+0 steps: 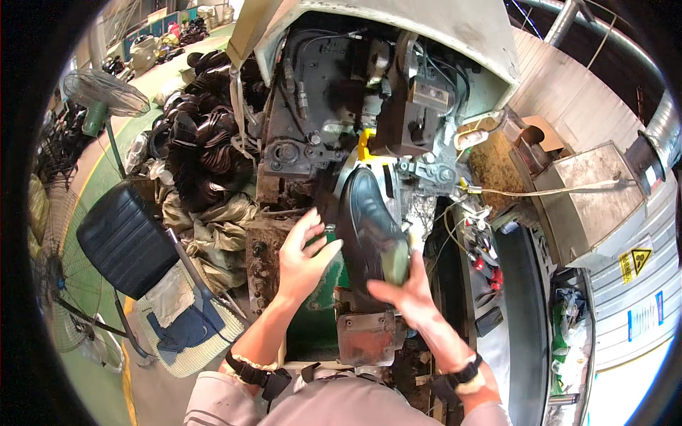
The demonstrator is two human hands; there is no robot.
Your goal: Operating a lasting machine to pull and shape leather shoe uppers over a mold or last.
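Note:
A black shoe (374, 213) is at the front of a machine, its toe pointing away from me under the machine's yellow part (366, 147). Pale green shows at its heel end, perhaps a last. My right hand (413, 287) is wrapped round that heel end. To the left of the shoe, apart from it, my left hand (307, 257) has its fingers spread with nothing in them. The machine's dark metal head (405, 128) stands just beyond the toe. Motion blurs the shoe's near end somewhat.
A red-brown metal block (366, 334) sits close in front of me. On the left are a black chair (128, 238), a standing fan (106, 92) and a heap of dark shoe parts (206, 145). A dark conveyor belt (522, 298) runs on the right, near a metal hood (586, 199).

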